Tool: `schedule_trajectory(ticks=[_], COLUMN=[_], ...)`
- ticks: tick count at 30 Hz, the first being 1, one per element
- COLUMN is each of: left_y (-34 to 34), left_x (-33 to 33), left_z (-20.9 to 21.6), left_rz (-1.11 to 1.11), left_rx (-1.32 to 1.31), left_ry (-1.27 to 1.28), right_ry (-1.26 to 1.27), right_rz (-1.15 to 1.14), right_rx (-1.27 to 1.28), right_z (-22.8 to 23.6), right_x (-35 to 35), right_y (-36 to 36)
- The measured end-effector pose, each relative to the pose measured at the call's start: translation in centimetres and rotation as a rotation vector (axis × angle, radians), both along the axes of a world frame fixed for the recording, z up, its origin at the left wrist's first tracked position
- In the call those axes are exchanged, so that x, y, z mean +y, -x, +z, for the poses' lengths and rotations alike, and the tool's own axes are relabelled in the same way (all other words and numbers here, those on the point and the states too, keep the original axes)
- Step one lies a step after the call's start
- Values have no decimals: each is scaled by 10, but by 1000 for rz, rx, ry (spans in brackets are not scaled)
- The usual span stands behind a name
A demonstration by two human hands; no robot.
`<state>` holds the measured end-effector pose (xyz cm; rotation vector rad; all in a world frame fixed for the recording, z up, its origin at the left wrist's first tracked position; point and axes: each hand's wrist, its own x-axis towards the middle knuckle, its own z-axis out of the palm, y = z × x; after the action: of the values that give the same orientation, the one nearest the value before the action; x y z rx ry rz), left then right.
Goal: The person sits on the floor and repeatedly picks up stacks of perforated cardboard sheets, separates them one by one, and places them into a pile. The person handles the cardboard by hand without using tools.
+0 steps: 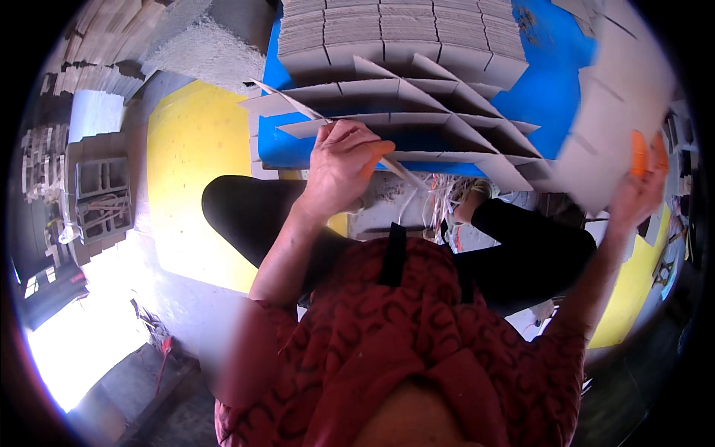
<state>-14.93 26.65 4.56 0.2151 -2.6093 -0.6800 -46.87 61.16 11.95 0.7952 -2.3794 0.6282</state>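
My left hand is closed on a slotted cardboard strip that slants across the near left side of a partly assembled cardboard divider grid. Orange covering shows on a finger of this hand. Out to the right, my right hand, also with orange on its fingers, grips a wide slotted cardboard piece. That piece is blurred, and whether it is one sheet or more I cannot tell. Interlocked strips of the grid stand on edge on a blue work surface.
Behind the grid stands a tight stack of slotted cardboard strips. Yellow panels lie on the floor. Grey hollow blocks and more cardboard stacks are at the left. Stringy scraps hang near my legs.
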Motion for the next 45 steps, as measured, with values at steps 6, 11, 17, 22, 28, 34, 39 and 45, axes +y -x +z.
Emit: schedule_trajectory(ticks=[6,11,17,22,28,34,39,45], left_y=[8,4,4,1,0,1,2,0], left_x=[9,11,9,8,7,7,7,6], left_z=[-1,-4,-6,-6,-7,-9,-9,3], left_rz=[-15,4,-10,-30,-34,-40,-30,-78], left_rx=[21,4,10,14,44,71,56,42], left_ry=[-17,-24,-16,-8,-12,-20,11,-4], right_ry=[142,171,119,-123,-235,-378,-810,-308], right_rz=[713,782,835,847,818,839,728,588], right_rx=[-89,-33,-184,-274,-277,-244,-109,-132], right_z=[-30,-43,-47,-32,-28,-43,-75,-60], right_x=[-126,-147,-164,-191,-195,-206,-216,-202], right_y=[-114,-120,-120,-132,-140,-144,-158,-103])
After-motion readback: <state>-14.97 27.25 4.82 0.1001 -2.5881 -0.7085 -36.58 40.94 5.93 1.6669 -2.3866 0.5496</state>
